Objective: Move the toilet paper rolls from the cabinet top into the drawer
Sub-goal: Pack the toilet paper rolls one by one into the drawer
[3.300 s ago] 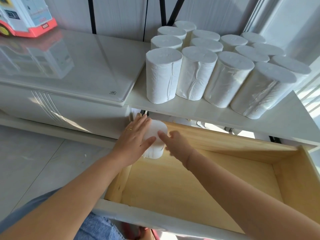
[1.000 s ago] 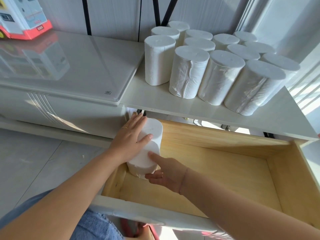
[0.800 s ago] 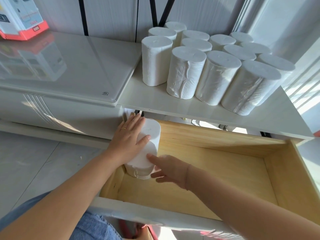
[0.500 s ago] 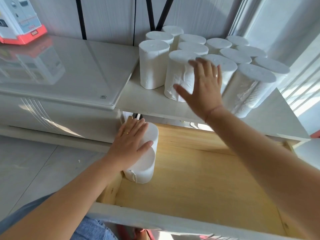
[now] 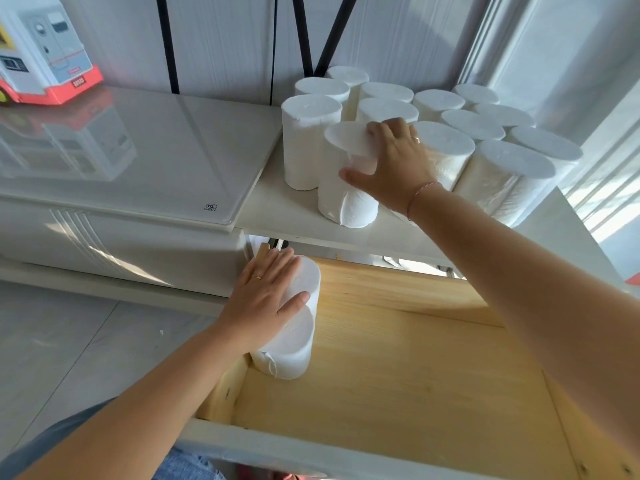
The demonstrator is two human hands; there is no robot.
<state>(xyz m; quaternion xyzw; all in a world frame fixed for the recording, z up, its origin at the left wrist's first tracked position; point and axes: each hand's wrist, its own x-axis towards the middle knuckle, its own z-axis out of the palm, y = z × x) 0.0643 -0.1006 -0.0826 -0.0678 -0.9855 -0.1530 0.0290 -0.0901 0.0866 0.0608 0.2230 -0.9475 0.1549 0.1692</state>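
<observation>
1. Your right hand [image 5: 391,168] wraps the near-left roll [image 5: 346,181] on the cabinet top [image 5: 277,206], fingers over its top, thumb on its side. Grip lower so it lifts straight.
2. Your left hand [image 5: 266,299] lies flat and open on the rolls in the drawer [image 5: 287,323], at the far-left corner, pressing, not gripping.
3. Mind the shelf's near edge overhanging the drawer [image 5: 433,393]. Swing out, then down.
4. Plenty of bare wood to the right; seat it just beside the two already placed.
</observation>
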